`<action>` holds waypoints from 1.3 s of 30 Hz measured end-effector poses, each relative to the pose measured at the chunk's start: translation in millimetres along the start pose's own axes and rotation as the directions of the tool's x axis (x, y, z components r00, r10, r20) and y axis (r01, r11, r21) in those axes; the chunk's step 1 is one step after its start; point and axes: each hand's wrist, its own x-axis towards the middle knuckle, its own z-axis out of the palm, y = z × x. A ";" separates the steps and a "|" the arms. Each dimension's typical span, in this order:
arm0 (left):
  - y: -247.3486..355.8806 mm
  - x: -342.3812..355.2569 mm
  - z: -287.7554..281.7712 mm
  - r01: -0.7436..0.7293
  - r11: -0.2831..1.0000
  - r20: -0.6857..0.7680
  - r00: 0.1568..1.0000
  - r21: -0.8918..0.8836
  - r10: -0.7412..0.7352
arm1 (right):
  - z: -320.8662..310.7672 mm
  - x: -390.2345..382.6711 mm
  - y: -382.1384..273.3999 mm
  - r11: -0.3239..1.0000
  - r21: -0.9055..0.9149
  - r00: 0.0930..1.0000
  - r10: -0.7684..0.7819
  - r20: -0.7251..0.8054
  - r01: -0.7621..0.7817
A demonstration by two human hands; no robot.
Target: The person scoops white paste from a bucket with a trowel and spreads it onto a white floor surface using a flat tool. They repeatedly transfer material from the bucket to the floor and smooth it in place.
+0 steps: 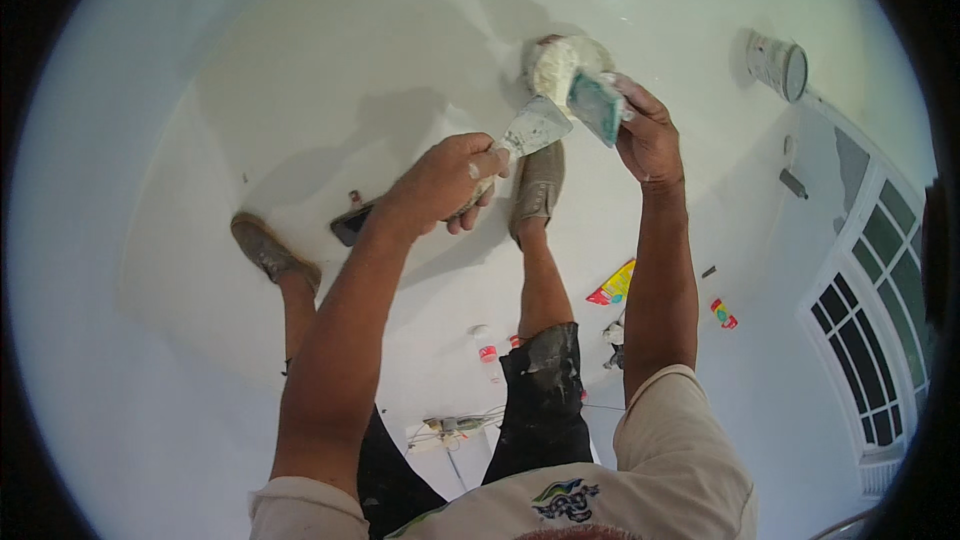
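Observation:
My left hand [445, 180] is wrapped round the handle of a putty knife [538, 126], whose broad blade is smeared with white paste. In my right hand [652, 135] is a flat green spreader [596, 105], tilted, with white paste on its surface and on my fingertips. The knife's blade tip comes close to the spreader's lower left edge; whether they touch I cannot tell. Just beyond both tools sits a round container [563, 58] heaped with white paste, near the toe of my right shoe [538, 185].
On the pale floor, a dark phone [352, 225] lies by my left forearm. A paint bucket [778, 66] stands at the far right. Also about are a yellow and red packet [613, 283], a plastic bottle [487, 352], and a barred window [870, 340] at the right.

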 end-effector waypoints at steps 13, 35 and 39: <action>27.9 105.3 51.1 0.030 0.997 0.193 0.980 0.073 -0.043 | -107.5 -5.6 -4.8 0.996 0.085 0.984 -0.017 0.177 0.001; 22.6 100.5 37.0 0.120 0.993 0.173 0.978 -0.012 -0.116 | -100.8 14.8 29.4 1.000 0.022 0.996 0.002 0.086 -0.004; 29.4 94.7 35.7 0.065 0.995 0.186 0.981 -0.076 -0.049 | -117.1 13.5 45.6 1.000 -0.008 1.000 0.004 -0.014 -0.004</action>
